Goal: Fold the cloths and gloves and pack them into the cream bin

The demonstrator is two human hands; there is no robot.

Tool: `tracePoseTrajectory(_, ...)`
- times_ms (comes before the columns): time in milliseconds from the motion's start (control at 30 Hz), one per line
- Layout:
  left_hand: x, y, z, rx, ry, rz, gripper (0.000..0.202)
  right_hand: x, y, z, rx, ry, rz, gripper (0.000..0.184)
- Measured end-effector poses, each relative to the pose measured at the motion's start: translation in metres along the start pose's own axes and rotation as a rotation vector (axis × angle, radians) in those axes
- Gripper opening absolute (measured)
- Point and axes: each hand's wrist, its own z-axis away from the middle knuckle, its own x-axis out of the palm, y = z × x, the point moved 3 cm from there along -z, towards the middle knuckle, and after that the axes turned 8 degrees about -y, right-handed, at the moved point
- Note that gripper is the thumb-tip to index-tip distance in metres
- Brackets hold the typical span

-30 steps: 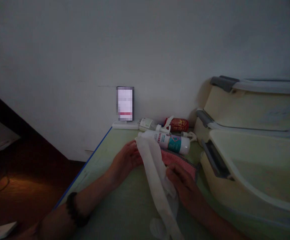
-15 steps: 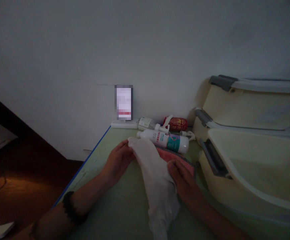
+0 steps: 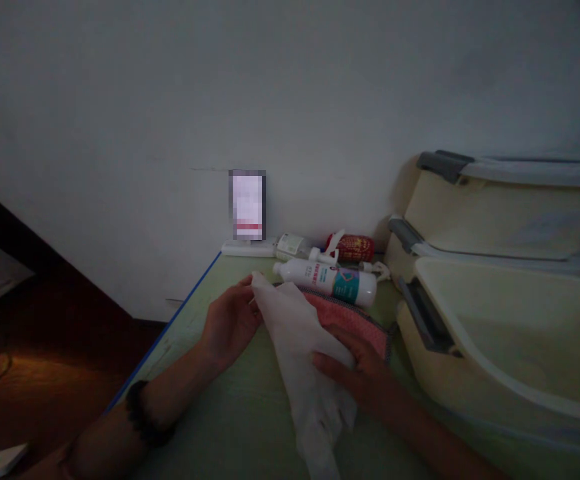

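A thin white cloth (image 3: 300, 340) stretches across a green table (image 3: 240, 427) between my two hands. My left hand (image 3: 230, 320) pinches its far upper corner. My right hand (image 3: 355, 367) grips the cloth near its middle, fingers curled around it; the lower end hangs crumpled toward me. Under the cloth lies a pink rag (image 3: 355, 320) with a grey edge. Just beyond it a white spray bottle (image 3: 330, 280) with a teal label lies on its side.
Stacked cream plastic tubs (image 3: 500, 267) with grey handles fill the right side. By the wall lie a red can (image 3: 353, 248), a small white bottle (image 3: 295, 247) and a white stand with a card (image 3: 248, 207). The table's blue-trimmed left edge drops to a dark wooden floor (image 3: 45, 360).
My left hand has pulled the cloth's corner leftward and toward me. My right hand slid lower and left along the cloth, which now looks wider and more spread.
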Motion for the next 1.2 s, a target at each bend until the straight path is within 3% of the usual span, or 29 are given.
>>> tracePoseTrajectory(133,0.000,-0.003,-0.001,0.017,-0.009,-0.076,0.009,-0.001,0.003,0.000,-0.009,0.008,-0.030,0.028)
tracePoseTrajectory(300,-0.003,-0.011,0.000,-0.063,0.031,-0.223,0.035,-0.001,0.004,0.003,-0.038,0.060,-0.077,0.034)
tracePoseTrajectory(400,-0.003,-0.011,0.001,-0.062,0.017,-0.242,0.041,-0.002,0.006,0.002,0.004,0.026,-0.062,0.036)
tracePoseTrajectory(633,-0.006,-0.001,-0.002,0.168,0.063,-0.202,0.037,-0.008,0.006,-0.001,0.028,-0.287,-0.296,0.056)
tracePoseTrajectory(800,-0.011,0.002,-0.004,0.160,0.128,-0.218,0.033,-0.003,0.015,0.012,0.086,-0.437,-0.461,0.058)
tracePoseTrajectory(933,-0.013,0.004,-0.005,0.156,0.109,-0.317,0.040,0.008,0.017,0.021,0.237,-0.566,-0.603,0.057)
tracePoseTrajectory(1000,-0.013,0.004,-0.006,0.172,0.059,-0.438,0.050,0.008,0.016,0.019,0.289,-0.506,-0.522,0.050)
tracePoseTrajectory(1100,-0.014,0.005,-0.008,0.190,0.033,-0.578,0.057,0.003,0.015,0.010,0.268,-0.308,-0.389,0.044)
tracePoseTrajectory(1200,-0.011,0.008,-0.008,0.278,0.045,-0.599,0.055,0.001,0.014,0.004,0.219,-0.253,-0.412,0.051)
